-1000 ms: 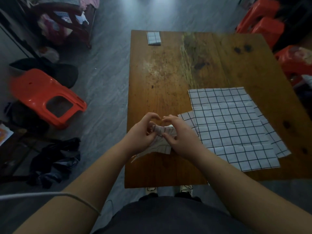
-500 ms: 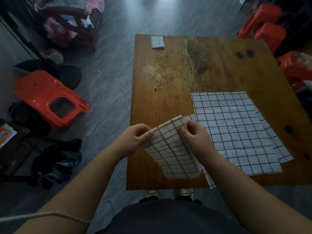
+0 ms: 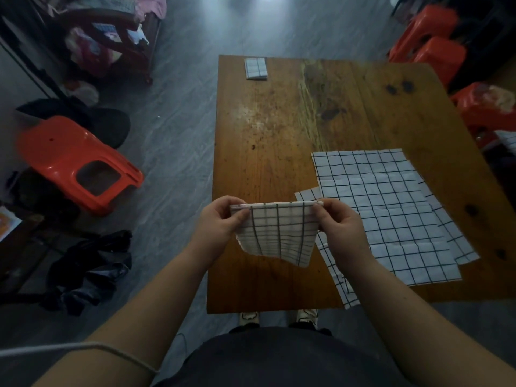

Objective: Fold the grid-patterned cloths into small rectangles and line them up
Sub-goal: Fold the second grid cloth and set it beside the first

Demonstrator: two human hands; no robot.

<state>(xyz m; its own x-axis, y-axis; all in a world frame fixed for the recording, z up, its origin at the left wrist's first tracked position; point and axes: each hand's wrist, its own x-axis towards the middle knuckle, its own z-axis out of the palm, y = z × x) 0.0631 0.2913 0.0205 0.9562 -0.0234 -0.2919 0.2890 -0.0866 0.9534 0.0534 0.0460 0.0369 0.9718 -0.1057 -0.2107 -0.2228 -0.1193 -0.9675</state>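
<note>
Both hands are up over the near edge of the brown wooden desk (image 3: pixel 265 141). The left hand (image 3: pixel 220 223) and right hand (image 3: pixel 340 229) each pinch a top corner of a white cloth with black grid lines (image 3: pixel 276 233). It hangs between them, doubled over, with its lower edge sagging unevenly just above the desk.

So where does the job stand? One small folded grid rectangle (image 3: pixel 255 69) sits alone at the desk's far left corner, and that's the only finished piece I can spot. A spread of flat white grid cloths (image 3: pixel 385 208) covers the desk's near right part, all waiting. By my reckoning this is early going, with no real line formed yet.

The flat cloths overlap, so I can't count them. Nor can I tell how many layers the held cloth has, because the pinching fingers cover its corners.
</note>
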